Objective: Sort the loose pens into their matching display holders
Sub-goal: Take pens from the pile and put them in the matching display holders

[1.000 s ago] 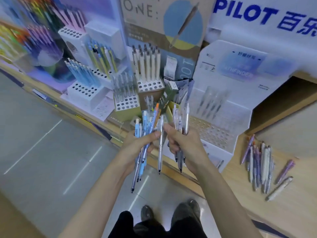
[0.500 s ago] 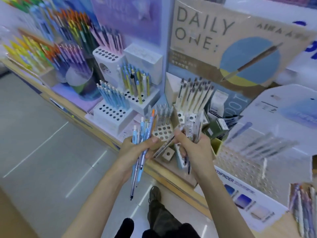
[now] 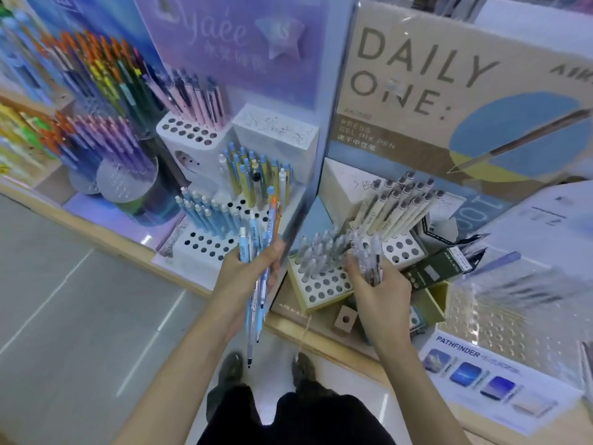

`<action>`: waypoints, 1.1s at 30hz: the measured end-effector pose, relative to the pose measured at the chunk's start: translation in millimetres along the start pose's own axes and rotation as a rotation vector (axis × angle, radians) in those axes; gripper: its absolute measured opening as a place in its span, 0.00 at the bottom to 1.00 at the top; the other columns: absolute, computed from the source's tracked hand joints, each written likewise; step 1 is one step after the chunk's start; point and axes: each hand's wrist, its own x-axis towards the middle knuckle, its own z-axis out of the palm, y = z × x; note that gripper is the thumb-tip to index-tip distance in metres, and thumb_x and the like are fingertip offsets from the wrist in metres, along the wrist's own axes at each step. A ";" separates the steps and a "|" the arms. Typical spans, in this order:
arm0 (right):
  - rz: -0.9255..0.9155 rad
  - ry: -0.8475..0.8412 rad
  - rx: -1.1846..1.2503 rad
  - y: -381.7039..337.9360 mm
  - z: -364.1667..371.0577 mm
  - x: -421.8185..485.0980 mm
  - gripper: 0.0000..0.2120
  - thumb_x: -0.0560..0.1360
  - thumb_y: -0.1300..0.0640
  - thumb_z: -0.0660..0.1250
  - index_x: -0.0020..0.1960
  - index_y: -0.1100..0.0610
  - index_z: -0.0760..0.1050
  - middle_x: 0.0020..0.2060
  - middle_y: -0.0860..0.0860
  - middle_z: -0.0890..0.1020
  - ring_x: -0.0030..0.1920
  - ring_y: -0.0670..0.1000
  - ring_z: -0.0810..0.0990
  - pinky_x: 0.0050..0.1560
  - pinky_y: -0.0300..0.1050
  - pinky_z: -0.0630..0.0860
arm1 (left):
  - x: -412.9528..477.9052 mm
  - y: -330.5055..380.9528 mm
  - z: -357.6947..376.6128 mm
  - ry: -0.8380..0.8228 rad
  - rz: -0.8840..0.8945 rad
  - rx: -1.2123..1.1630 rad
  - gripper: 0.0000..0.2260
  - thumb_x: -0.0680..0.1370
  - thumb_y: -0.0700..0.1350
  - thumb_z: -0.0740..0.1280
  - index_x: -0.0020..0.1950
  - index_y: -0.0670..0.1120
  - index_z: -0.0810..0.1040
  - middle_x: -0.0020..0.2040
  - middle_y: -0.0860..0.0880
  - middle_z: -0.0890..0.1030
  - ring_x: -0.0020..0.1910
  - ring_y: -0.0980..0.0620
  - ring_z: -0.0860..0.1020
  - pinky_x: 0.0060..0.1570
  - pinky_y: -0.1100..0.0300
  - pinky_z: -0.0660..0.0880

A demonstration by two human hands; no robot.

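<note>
Bench point(image 3: 128, 248) front edge runs from 9 o'clock down to 5 o'clock. Grey floor point(image 3: 80, 316) takes up all of 7 to 9 o'clock, the only wide free room. The bench top is packed with displays, with only narrow gaps between the holders.

Left hand point(image 3: 247, 277) at centre, fingers clamped round a bunch of blue pens point(image 3: 255, 239) (one orange in the mix). Clicker ends point to 12 o'clock and tips hang past the bench edge over the floor. White holder point(image 3: 205, 244) sits just at its 10 o'clock, with matching blue pens in the back rows and empty holes in the front rows.

Right hand point(image 3: 385, 297) at 3 o'clock of the left, fingers curled tight on a bunch of clear pens point(image 3: 369, 255), blurred. It hovers at the right edge of the cream holder point(image 3: 324, 289), which has grey-clear pens at the back and open holes in front. Contact with the holder is unclear. Small wooden cube point(image 3: 346, 319) lies just below it. Clear dimpled tray point(image 3: 500, 316) at 4 o'clock.
</note>
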 end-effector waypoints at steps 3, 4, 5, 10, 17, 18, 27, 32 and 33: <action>0.002 0.067 -0.076 -0.4 12.7 -3.5 0.10 0.76 0.51 0.68 0.37 0.45 0.71 0.25 0.41 0.75 0.26 0.40 0.70 0.27 0.30 0.64 | 11.9 10.7 -10.2 -0.087 -0.012 0.054 0.11 0.62 0.58 0.74 0.29 0.51 0.79 0.27 0.48 0.74 0.22 0.53 0.69 0.22 0.64 0.68; -0.002 0.089 -0.114 0.8 16.0 -5.4 0.11 0.76 0.52 0.68 0.37 0.44 0.69 0.23 0.42 0.73 0.25 0.39 0.70 0.27 0.30 0.64 | 15.1 13.9 -13.8 -0.109 -0.020 0.052 0.11 0.62 0.58 0.74 0.29 0.52 0.79 0.27 0.49 0.75 0.22 0.54 0.69 0.22 0.64 0.68; -0.003 0.106 -0.151 1.1 19.3 -6.8 0.12 0.76 0.52 0.68 0.38 0.43 0.69 0.22 0.42 0.71 0.25 0.38 0.70 0.27 0.29 0.64 | 18.0 17.4 -17.3 -0.134 -0.021 0.051 0.11 0.61 0.59 0.74 0.30 0.52 0.80 0.28 0.49 0.75 0.22 0.54 0.70 0.22 0.64 0.69; 0.122 0.102 -0.143 6.6 40.5 -6.3 0.09 0.76 0.51 0.68 0.49 0.57 0.79 0.38 0.48 0.82 0.35 0.42 0.79 0.36 0.37 0.72 | 30.0 27.6 -33.3 -0.296 -0.016 0.117 0.09 0.64 0.57 0.72 0.31 0.53 0.79 0.28 0.50 0.75 0.23 0.53 0.69 0.24 0.65 0.69; 0.168 0.193 -0.095 0.0 49.2 -1.2 0.12 0.75 0.52 0.70 0.35 0.46 0.71 0.24 0.41 0.77 0.26 0.41 0.73 0.28 0.33 0.66 | 35.5 26.5 -41.8 -0.337 -0.058 0.092 0.11 0.65 0.51 0.73 0.37 0.46 0.77 0.28 0.50 0.75 0.22 0.53 0.69 0.22 0.64 0.69; 0.184 0.189 -0.074 -0.7 48.6 -1.4 0.12 0.75 0.52 0.70 0.34 0.46 0.71 0.24 0.41 0.77 0.24 0.40 0.73 0.26 0.33 0.66 | 34.5 26.6 -40.5 -0.335 -0.057 0.098 0.11 0.64 0.50 0.73 0.38 0.45 0.78 0.27 0.50 0.75 0.22 0.54 0.70 0.23 0.64 0.69; 0.234 0.048 0.104 -10.2 31.7 -8.5 0.07 0.74 0.58 0.71 0.49 0.50 0.75 0.32 0.39 0.82 0.32 0.36 0.79 0.29 0.29 0.72 | 36.1 22.4 -23.3 -0.356 -0.028 0.166 0.07 0.64 0.45 0.75 0.40 0.47 0.81 0.30 0.49 0.77 0.22 0.54 0.70 0.27 0.64 0.71; 0.123 -0.025 0.250 -22.9 22.1 -25.3 0.10 0.78 0.49 0.64 0.58 0.47 0.70 0.36 0.37 0.78 0.34 0.38 0.75 0.35 0.33 0.71 | 32.3 32.8 -3.3 -0.442 0.015 0.150 0.04 0.67 0.42 0.74 0.40 0.50 0.84 0.43 0.50 0.85 0.23 0.57 0.71 0.27 0.66 0.72; 0.102 -0.065 0.295 -27.6 20.8 -26.7 0.07 0.79 0.49 0.63 0.57 0.45 0.70 0.34 0.37 0.77 0.32 0.39 0.74 0.33 0.34 0.71 | 30.1 35.3 3.0 -0.464 0.036 0.159 0.07 0.64 0.46 0.74 0.41 0.49 0.84 0.42 0.51 0.85 0.24 0.58 0.71 0.27 0.66 0.72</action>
